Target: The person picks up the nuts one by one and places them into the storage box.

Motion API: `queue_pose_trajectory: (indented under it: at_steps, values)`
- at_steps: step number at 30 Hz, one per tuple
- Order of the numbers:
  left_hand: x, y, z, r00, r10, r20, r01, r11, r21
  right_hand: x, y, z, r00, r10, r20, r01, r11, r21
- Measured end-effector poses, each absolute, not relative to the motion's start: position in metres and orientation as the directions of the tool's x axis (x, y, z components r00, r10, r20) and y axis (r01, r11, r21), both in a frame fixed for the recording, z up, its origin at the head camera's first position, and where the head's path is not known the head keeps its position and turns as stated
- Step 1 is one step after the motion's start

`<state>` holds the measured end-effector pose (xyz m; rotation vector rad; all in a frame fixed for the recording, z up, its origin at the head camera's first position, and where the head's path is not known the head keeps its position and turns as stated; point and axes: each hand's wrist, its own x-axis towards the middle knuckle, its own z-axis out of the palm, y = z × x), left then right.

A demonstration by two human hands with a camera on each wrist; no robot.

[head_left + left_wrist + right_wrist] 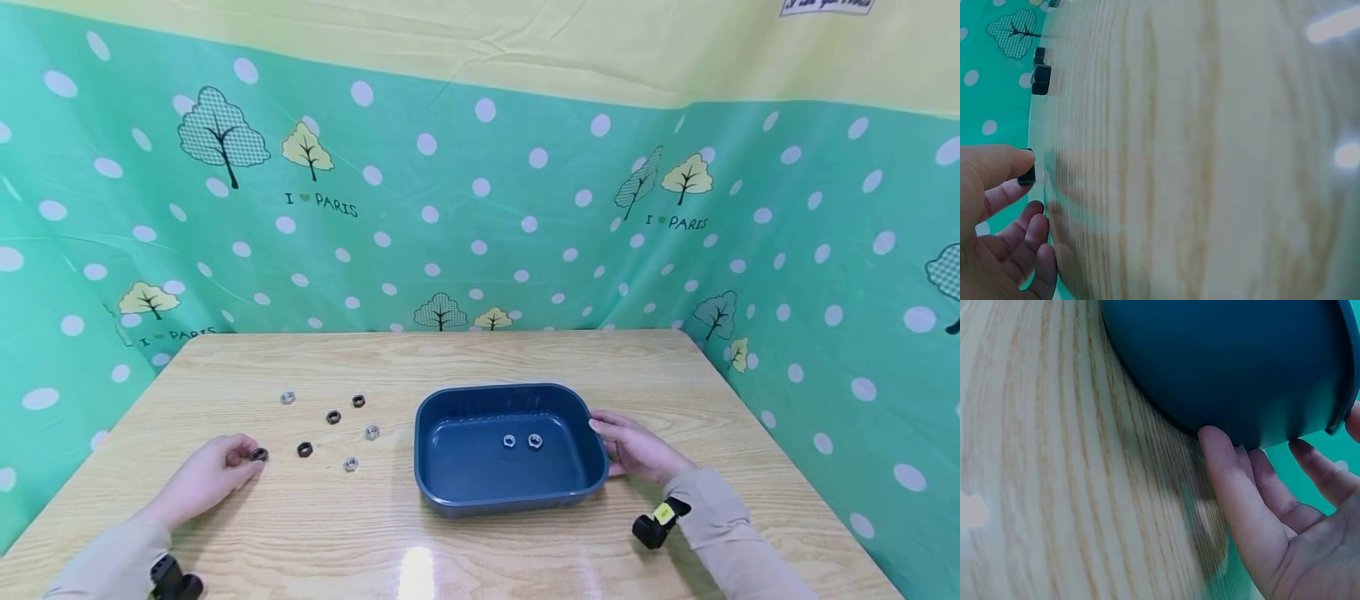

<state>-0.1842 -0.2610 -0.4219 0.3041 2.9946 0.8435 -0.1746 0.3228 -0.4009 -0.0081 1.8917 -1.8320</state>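
At the left of the table, my left hand (pixel 210 475) pinches a black hex nut (pixel 259 455) between thumb and forefinger. The left wrist view shows the held nut (pixel 1027 169) at the fingertips, the other fingers loosely bent. Just right of it lie black nuts (pixel 304 449) and silver nuts (pixel 350 464), spread over the wood. My right hand (pixel 633 446) rests its fingertips against the right outer wall of a dark blue rectangular box (pixel 480 505). In the right wrist view, the fingers (pixel 1272 481) touch that wall without wrapping round it. Inside the box lie two silver nuts (pixel 535 442).
The wooden table (pixel 315 542) carries the box right of centre. Farther back lie another silver nut (pixel 287 397) and a black nut (pixel 358 401). A green dotted curtain (pixel 480 250) hangs behind the table and along its sides.
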Motion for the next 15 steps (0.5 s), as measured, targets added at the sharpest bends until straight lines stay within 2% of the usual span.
queue_pose_trajectory:
  at_steps: [15]
  values:
    - [-0.1844, -0.2596, -0.4153, -0.983, 0.176, 0.047, 0.175, 0.844, 0.507, -0.1756, 0.323, -0.3998, -0.871, -0.345, -0.349, 0.328, 0.119, -0.937]
